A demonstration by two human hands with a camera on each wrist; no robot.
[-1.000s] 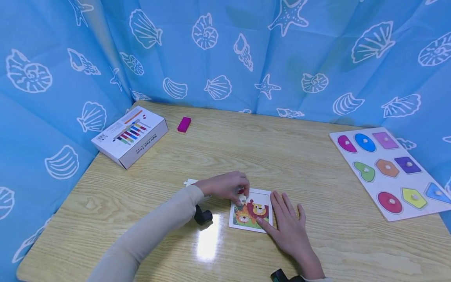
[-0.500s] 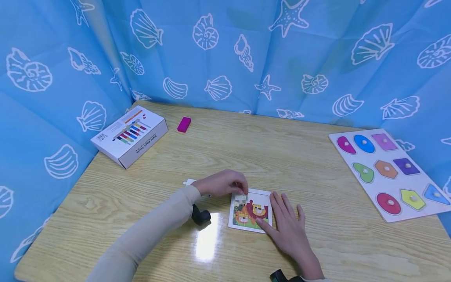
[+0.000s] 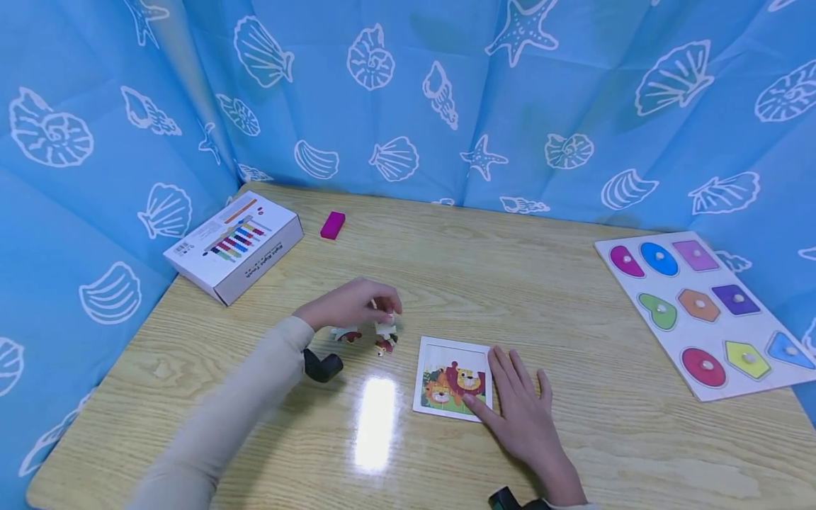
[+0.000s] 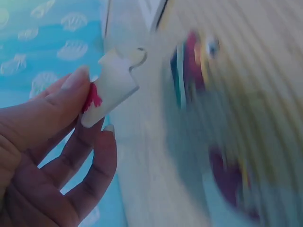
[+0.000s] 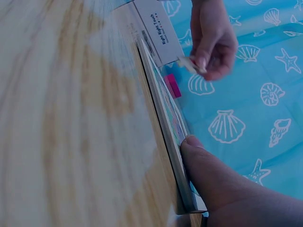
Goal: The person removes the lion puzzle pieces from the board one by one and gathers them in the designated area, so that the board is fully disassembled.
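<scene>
**A piece (image 4: pixel 113 87) held clear of a part-filled tray (image 3: pixel 418 375)**

Head view. The tray lies just right of the lower centre. Its lower part bears an assembled animal picture (image 3: pixel 440 394); its upper part shows a pale gap. At centre left, the left hand (image 3: pixel 360 304) hangs over at least two loose pieces (image 3: pixel 347 336), well apart from the tray. The right hand (image 3: pixel 525 411) lies with fingers extended along the tray's right edge, thumb on its lower right. The step in hand appears to be the sorting and fitting of pieces into the gap. The next move probably calls for turning the piece until its knobs suit a neighbour, or exchanging it for another. The box (image 3: pixel 236 244), upper left, carries "Right Right Touch" along its side; the smaller print is illegible. A magenta block (image 3: pixel 333 225) sits beside it; a shape board (image 3: pixel 691 336) occupies the right.

Left wrist view. The left hand grasps the piece between thumb and fingers: pale, red at one corner, without visible lettering. The loose pieces at right are blurred.

Right wrist view. The right thumb rests on the tray, seen nearly edge-on at centre. "Right Right Touch" is again legible at upper centre.
</scene>
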